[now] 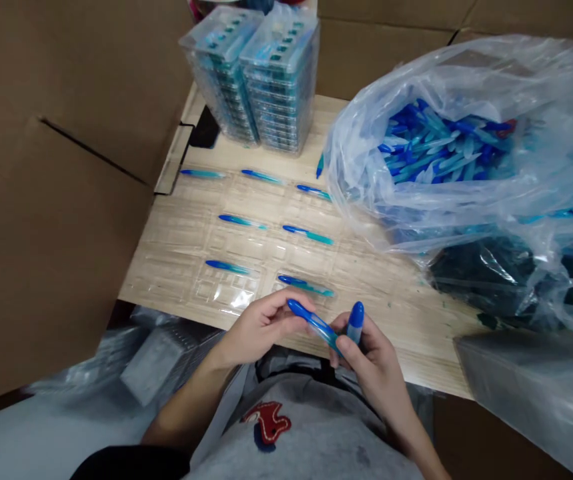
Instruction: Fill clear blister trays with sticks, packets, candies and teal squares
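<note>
My left hand [261, 327] and my right hand [373, 363] meet just in front of my body at the near edge of the wooden table [416, 313]. Both pinch one blue and teal pen [313, 325] that lies slanted between them. My right hand also grips a second blue pen [355, 320], held upright with its tip up. Just beyond my hands a clear plastic tray [226, 230] lies flat on the table, with several blue pens [306, 233] set in its slots.
A big clear plastic bag [466, 153] full of blue pens fills the table's right side. Two stacks of filled clear trays [261, 73] stand at the back. Cardboard walls [51, 200] close in the left and back. More plastic-wrapped packs [541, 393] lie lower right and lower left.
</note>
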A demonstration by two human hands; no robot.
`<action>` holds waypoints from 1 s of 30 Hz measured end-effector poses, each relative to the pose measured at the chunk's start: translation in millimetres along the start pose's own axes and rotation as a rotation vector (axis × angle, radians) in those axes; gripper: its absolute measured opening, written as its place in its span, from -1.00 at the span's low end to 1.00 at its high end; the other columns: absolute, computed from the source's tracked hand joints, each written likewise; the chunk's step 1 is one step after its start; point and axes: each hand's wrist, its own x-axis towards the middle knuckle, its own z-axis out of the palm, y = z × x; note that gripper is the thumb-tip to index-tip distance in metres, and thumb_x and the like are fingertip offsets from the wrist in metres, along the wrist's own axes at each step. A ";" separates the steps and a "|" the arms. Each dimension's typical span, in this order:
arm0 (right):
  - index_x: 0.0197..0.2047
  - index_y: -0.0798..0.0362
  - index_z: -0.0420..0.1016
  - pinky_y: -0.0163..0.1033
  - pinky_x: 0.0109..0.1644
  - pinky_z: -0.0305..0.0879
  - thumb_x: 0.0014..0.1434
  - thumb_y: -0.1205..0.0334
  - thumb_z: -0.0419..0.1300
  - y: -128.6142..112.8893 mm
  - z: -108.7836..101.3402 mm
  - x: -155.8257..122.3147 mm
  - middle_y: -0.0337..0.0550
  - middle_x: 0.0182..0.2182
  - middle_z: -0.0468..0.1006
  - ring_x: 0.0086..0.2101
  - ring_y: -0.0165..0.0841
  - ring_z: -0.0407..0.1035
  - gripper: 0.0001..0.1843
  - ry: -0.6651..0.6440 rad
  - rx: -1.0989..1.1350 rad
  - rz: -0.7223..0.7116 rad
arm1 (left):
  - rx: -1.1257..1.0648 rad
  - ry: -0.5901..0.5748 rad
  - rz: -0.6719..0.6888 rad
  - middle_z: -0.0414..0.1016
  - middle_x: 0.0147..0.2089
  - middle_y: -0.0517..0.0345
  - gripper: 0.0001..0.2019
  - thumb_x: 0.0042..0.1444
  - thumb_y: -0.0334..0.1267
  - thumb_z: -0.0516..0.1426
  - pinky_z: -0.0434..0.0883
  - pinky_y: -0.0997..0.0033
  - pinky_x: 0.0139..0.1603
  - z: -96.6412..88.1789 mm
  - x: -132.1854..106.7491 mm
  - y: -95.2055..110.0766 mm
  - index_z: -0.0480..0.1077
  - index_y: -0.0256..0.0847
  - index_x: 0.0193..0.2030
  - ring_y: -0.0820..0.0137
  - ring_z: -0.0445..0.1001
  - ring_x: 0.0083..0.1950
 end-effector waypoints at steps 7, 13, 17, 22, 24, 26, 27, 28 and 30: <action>-0.34 0.02 0.45 -0.30 -0.50 0.25 0.01 -0.20 0.25 6.4 1.4 2.4 -0.28 -0.61 0.36 -0.60 -0.42 0.24 -0.58 0.057 -0.182 0.029 | 0.040 0.124 -0.009 0.49 -0.25 0.15 -0.74 0.00 -0.18 0.26 0.43 0.45 -0.19 -12.2 0.8 -15.7 0.39 -0.15 -0.16 0.42 0.48 -0.24; -0.22 0.04 0.50 -0.23 -0.32 0.34 -0.02 -0.28 0.23 25.2 -20.5 10.0 -0.14 -0.44 0.50 -0.43 -0.31 0.36 -0.46 0.099 -0.265 0.085 | 0.393 1.202 0.080 0.44 -0.22 0.13 -0.61 0.17 -0.21 0.05 0.44 0.37 -0.11 -153.2 37.2 -26.9 0.20 -0.13 0.15 0.41 0.50 -0.25; -0.18 0.04 0.49 -0.22 -0.29 0.30 0.04 -0.21 0.22 39.1 -33.1 5.2 -0.19 -0.47 0.47 -0.46 -0.33 0.33 -0.51 0.066 -0.310 0.109 | 0.535 1.341 -0.034 0.43 -0.02 -0.03 -0.68 0.15 -0.39 0.03 0.26 0.15 0.17 -231.0 58.0 -22.1 0.26 -0.19 0.07 0.26 0.42 0.04; -0.11 0.04 0.48 -0.24 -0.38 0.25 0.06 -0.22 0.21 47.5 -25.5 -0.6 -0.23 -0.50 0.43 -0.50 -0.36 0.28 -0.48 0.101 -0.250 0.114 | 0.679 1.416 -0.177 0.34 0.12 -0.29 -0.77 0.10 -0.37 0.12 -0.04 -0.18 0.25 -244.7 77.8 -28.5 0.37 -0.26 -0.07 -0.07 0.20 0.25; -0.11 0.04 0.49 -0.25 -0.36 0.26 0.08 -0.18 0.22 44.6 -21.6 -0.9 -0.22 -0.50 0.43 -0.48 -0.36 0.28 -0.51 0.078 -0.198 0.135 | 0.724 1.448 -0.199 0.25 0.18 -0.40 -0.76 0.09 -0.35 0.15 -0.05 -0.17 0.25 -241.8 82.3 -31.7 0.37 -0.32 -0.08 -0.13 0.13 0.28; -0.08 0.02 0.50 -0.26 -0.31 0.30 0.13 -0.13 0.20 38.0 -17.8 -1.0 -0.19 -0.42 0.47 -0.42 -0.36 0.32 -0.57 0.032 -0.073 0.150 | 0.754 1.471 -0.207 0.14 0.26 -0.45 -0.70 0.08 -0.34 0.17 -0.05 -0.16 0.26 -238.4 83.9 -32.2 0.35 -0.35 -0.03 -0.14 0.10 0.30; -0.08 0.01 0.51 -0.27 -0.28 0.32 0.16 -0.09 0.19 33.7 -15.5 -1.3 -0.16 -0.35 0.50 -0.39 -0.37 0.34 -0.60 -0.001 0.001 0.149 | 0.765 1.480 -0.207 0.06 0.30 -0.46 -0.65 0.07 -0.35 0.18 -0.05 -0.17 0.27 -235.5 83.6 -31.4 0.32 -0.36 0.01 -0.14 0.07 0.32; -0.10 0.01 0.52 -0.27 -0.25 0.34 0.17 -0.06 0.19 29.2 -12.7 -1.7 -0.15 -0.31 0.51 -0.36 -0.37 0.36 -0.64 -0.037 0.062 0.141 | 0.780 1.486 -0.208 -0.01 0.34 -0.44 -0.61 0.07 -0.36 0.19 -0.05 -0.16 0.28 -230.9 82.4 -30.1 0.30 -0.35 0.05 -0.12 0.04 0.34; -0.10 0.01 0.52 -0.29 -0.26 0.38 0.16 -0.02 0.23 20.4 -5.9 -2.4 -0.12 -0.28 0.54 -0.34 -0.36 0.41 -0.67 -0.080 0.127 0.095 | 0.782 1.436 -0.146 0.03 0.34 -0.33 -0.62 0.08 -0.36 0.17 0.02 -0.07 0.29 -213.5 77.1 -26.6 0.29 -0.30 0.06 -0.02 0.07 0.34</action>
